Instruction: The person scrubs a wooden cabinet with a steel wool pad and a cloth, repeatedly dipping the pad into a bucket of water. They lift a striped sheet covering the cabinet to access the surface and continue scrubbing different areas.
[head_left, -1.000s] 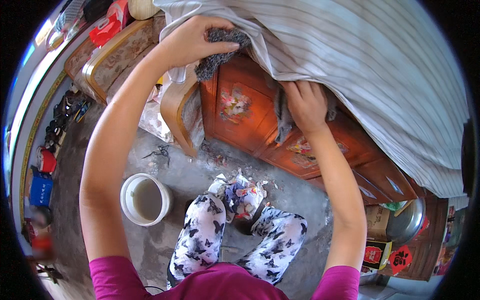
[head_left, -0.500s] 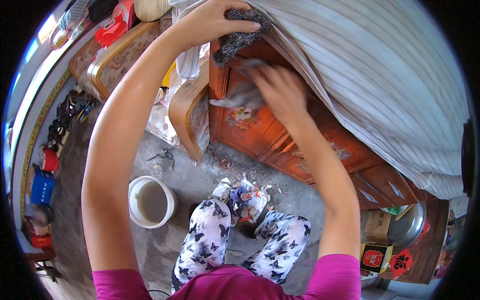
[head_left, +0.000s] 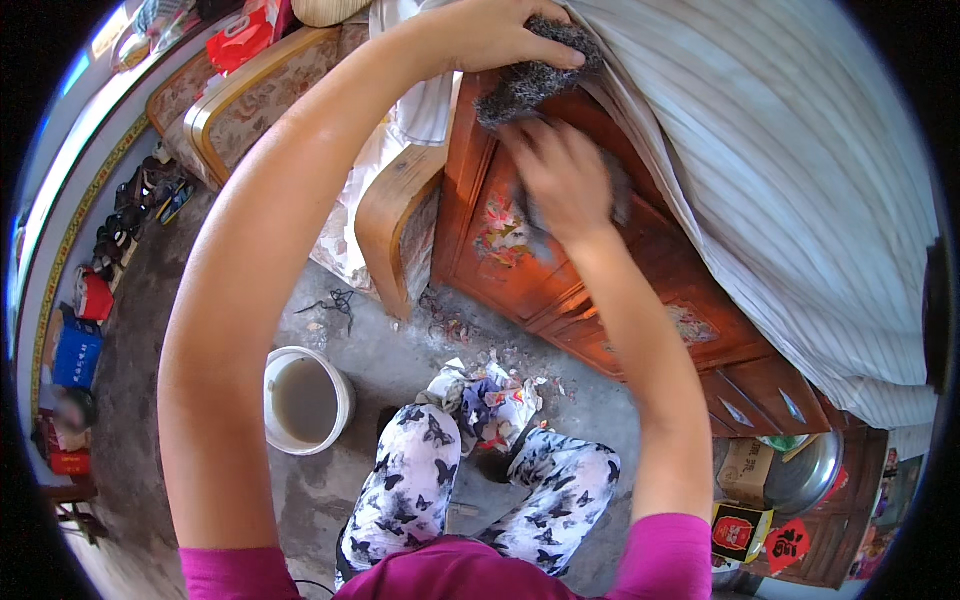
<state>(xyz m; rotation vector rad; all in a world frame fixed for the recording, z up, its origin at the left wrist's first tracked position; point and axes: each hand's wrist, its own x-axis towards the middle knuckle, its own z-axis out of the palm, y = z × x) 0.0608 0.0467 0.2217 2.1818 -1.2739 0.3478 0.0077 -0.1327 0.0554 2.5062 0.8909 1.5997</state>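
Observation:
At the top of the head view, my left hand (head_left: 490, 35) is closed on a dark grey, wiry scouring pad (head_left: 540, 80), held at the upper edge of a reddish-brown wooden cabinet (head_left: 475, 255). Just below the pad, my right hand (head_left: 565, 185) presses a grey rag (head_left: 619, 190) against the cabinet front. Hand and rag are smeared by motion, and the palm hides much of the cloth. A worn, colourful floral picture (head_left: 503, 230) shows on the panel beside the rag.
A striped pale curtain (head_left: 780, 200) drapes over the cabinet. A wood-armed sofa (head_left: 385, 215) adjoins its left side. On the floor stand a white bucket (head_left: 345, 400) of cloudy water and a heap of scraps (head_left: 500, 395) by my knees. Boxes and a metal basin (head_left: 815, 470) are at right.
My right hand has swept the rag rightward off the floral picture, leaving it uncovered. My left hand has shifted a little right with the scouring pad. The whole view has moved slightly.

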